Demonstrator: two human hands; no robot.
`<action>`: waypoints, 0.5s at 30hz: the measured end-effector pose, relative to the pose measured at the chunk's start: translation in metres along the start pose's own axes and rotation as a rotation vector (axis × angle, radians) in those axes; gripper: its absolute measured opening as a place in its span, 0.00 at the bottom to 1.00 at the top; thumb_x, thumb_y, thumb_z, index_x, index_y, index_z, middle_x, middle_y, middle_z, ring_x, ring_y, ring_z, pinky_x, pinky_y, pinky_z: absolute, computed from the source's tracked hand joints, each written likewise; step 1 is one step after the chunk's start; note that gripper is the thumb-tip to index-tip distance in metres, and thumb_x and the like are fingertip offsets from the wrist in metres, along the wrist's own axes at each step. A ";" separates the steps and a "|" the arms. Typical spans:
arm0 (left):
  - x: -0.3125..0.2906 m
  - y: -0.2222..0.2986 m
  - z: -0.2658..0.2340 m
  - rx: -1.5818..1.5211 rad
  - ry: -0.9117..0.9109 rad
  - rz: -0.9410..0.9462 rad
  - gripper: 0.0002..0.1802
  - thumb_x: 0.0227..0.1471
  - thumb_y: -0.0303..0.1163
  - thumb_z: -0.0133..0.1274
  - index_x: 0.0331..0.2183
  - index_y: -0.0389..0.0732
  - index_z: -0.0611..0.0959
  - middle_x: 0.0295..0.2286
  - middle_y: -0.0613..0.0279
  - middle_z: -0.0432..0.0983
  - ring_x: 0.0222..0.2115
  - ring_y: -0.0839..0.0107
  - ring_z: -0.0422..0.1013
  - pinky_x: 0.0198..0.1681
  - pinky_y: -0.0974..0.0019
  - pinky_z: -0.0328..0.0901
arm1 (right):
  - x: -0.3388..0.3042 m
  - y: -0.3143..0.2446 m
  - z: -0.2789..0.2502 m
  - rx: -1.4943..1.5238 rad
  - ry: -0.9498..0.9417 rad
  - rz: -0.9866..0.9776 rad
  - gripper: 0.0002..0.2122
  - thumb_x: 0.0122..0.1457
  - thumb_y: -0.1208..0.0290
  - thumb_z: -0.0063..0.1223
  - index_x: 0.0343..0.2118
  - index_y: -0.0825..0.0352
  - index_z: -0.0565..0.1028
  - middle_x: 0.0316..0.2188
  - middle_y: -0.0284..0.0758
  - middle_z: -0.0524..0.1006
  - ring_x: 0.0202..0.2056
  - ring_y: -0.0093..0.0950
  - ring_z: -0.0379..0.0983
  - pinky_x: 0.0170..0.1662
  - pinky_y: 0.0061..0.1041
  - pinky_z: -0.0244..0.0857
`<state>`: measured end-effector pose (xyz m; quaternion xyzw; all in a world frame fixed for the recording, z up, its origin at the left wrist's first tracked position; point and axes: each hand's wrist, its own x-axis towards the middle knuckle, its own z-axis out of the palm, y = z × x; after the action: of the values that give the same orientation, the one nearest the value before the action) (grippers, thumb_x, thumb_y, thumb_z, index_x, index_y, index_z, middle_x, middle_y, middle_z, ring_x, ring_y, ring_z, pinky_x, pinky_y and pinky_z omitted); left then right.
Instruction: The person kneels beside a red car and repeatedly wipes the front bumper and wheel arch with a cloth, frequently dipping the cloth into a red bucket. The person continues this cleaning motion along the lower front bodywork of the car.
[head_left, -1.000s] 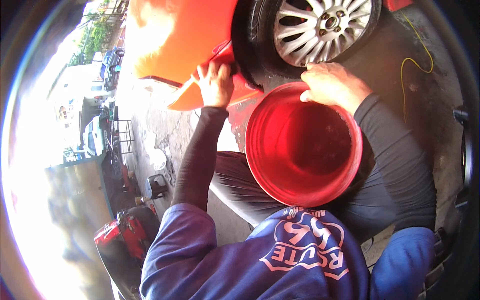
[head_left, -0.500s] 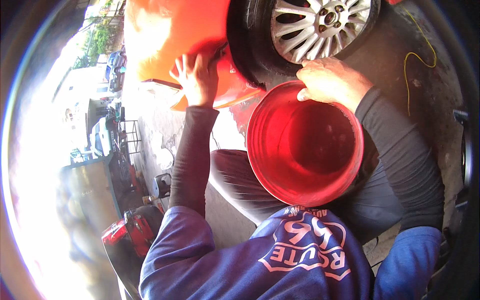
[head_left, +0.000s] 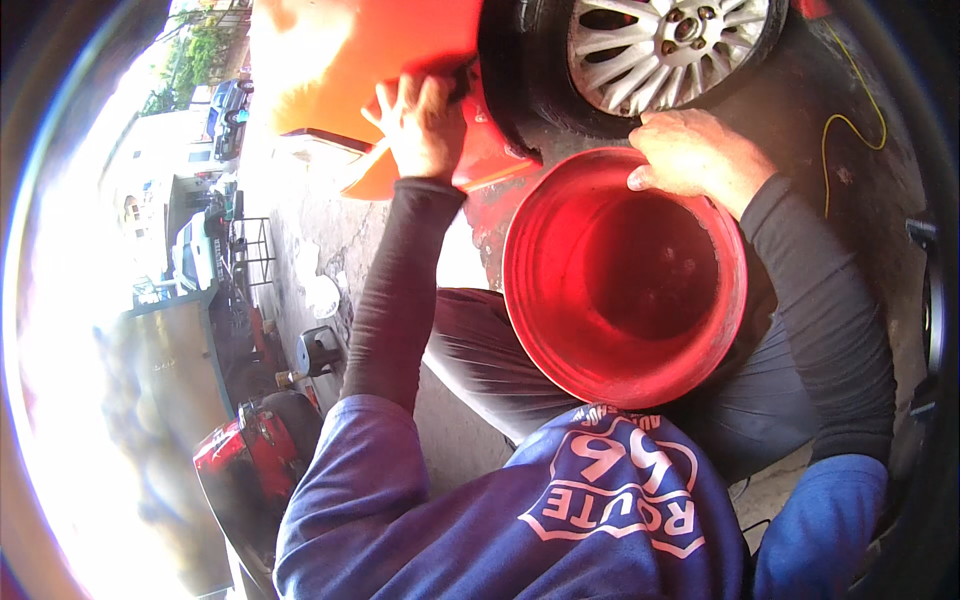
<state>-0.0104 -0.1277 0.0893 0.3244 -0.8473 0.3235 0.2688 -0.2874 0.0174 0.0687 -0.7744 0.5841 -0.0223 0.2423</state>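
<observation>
A red bucket (head_left: 545,350) stands between my legs, its mouth facing up toward me and its inside dark toward the bottom. My right hand (head_left: 700,160) is closed over the bucket's far right rim, thumb inside. At the far left, my left hand (head_left: 425,130) rests on the glossy red-orange car panel (head_left: 370,50), fingers bent and the outer one spread. A dark patch shows beside its fingertips; whether this is a held thing or a shadow is hard to make out. Just beyond the bucket is a wheel (head_left: 670,55) with a black tyre and silver spokes.
A yellow cord (head_left: 825,150) curls over the dark floor at the right. On the left stand a red and black motorcycle (head_left: 250,450), a small dark stool (head_left: 318,350) and a metal frame (head_left: 258,250). Parked vehicles (head_left: 228,118) show farther off in glare.
My left hand has shifted up and to the right on the panel. The bucket, wheel and right hand sit slightly farther right in the picture, as the whole view has moved a little.
</observation>
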 end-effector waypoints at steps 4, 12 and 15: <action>-0.031 0.015 -0.001 0.030 -0.108 -0.027 0.08 0.36 0.29 0.59 0.25 0.52 0.80 0.29 0.65 0.72 0.39 0.53 0.68 0.49 0.42 0.57 | 0.002 -0.001 0.002 0.033 0.047 0.007 0.20 0.54 0.55 0.58 0.37 0.70 0.79 0.41 0.46 0.76 0.44 0.43 0.75 0.47 0.40 0.70; -0.014 0.006 0.010 0.004 -0.025 -0.129 0.07 0.36 0.31 0.59 0.24 0.53 0.79 0.28 0.64 0.71 0.36 0.52 0.67 0.43 0.46 0.58 | -0.005 0.006 0.001 0.012 -0.021 0.049 0.20 0.55 0.54 0.58 0.39 0.70 0.78 0.40 0.45 0.76 0.44 0.43 0.74 0.47 0.41 0.69; -0.020 0.013 0.000 -0.072 0.008 -0.001 0.09 0.35 0.29 0.59 0.24 0.52 0.79 0.29 0.65 0.71 0.38 0.52 0.67 0.46 0.42 0.57 | -0.004 0.006 -0.002 0.009 0.068 0.024 0.20 0.55 0.54 0.57 0.38 0.71 0.78 0.39 0.46 0.76 0.44 0.44 0.75 0.47 0.41 0.69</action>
<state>-0.0074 -0.1124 0.0715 0.3139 -0.8570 0.2939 0.2838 -0.2950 0.0188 0.0693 -0.7651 0.6010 -0.0484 0.2260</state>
